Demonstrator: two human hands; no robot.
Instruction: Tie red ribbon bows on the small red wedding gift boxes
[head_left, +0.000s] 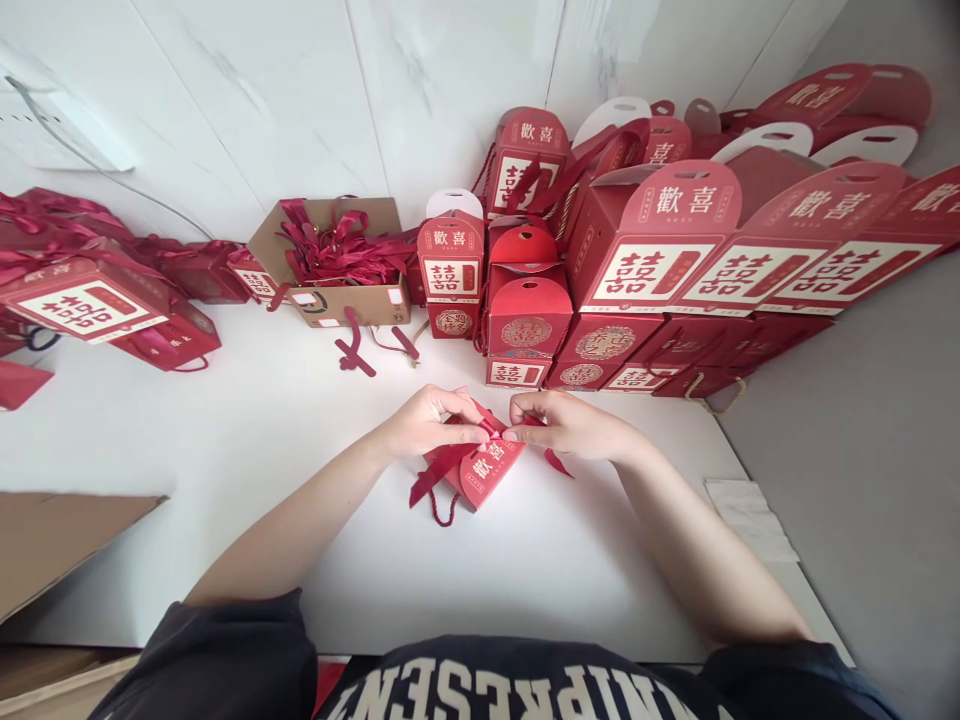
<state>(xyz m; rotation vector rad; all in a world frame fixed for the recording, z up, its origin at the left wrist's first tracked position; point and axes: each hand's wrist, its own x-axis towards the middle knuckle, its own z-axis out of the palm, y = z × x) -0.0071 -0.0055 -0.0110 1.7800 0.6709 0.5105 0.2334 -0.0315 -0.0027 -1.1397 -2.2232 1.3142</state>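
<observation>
A small red gift box (480,476) with white characters lies on the white table (525,560) in front of me. A dark red ribbon (439,468) is wrapped over its top, its ends trailing left and right. My left hand (431,418) pinches the ribbon at the box's top from the left. My right hand (559,420) pinches the same ribbon from the right, fingertips almost meeting the left hand's. A red cord handle loops out below the box.
A cardboard box of red ribbons (337,255) stands at the back. Stacks of red gift boxes (660,260) fill the back right; more boxes (90,300) lie at the left. Loose ribbon pieces (356,355) lie on the table. A brown cardboard flap (52,540) juts in at the left.
</observation>
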